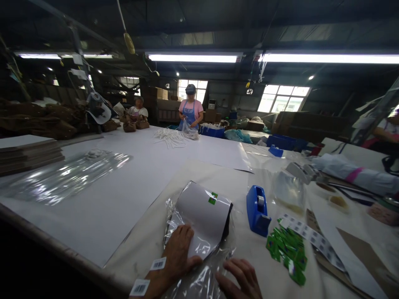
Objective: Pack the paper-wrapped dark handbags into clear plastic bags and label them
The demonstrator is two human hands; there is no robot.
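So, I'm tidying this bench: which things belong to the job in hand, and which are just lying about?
Likely the job's: clear plastic bag, under the left hand; two barcode stickers; green tags; blue tape dispenser.
Probably lying about: stacked boards; pink-banded white bundle; brown bags.

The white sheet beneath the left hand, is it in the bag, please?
In: the clear bag shines over the sheet, crumpling beside it.

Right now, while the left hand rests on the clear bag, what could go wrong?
The clear bag might crease: its loose plastic lies between the left hand and right hand. Barcode stickers on the left arm could catch on it. The green pieces lie in a loose heap, so a careless sweep might scatter them.
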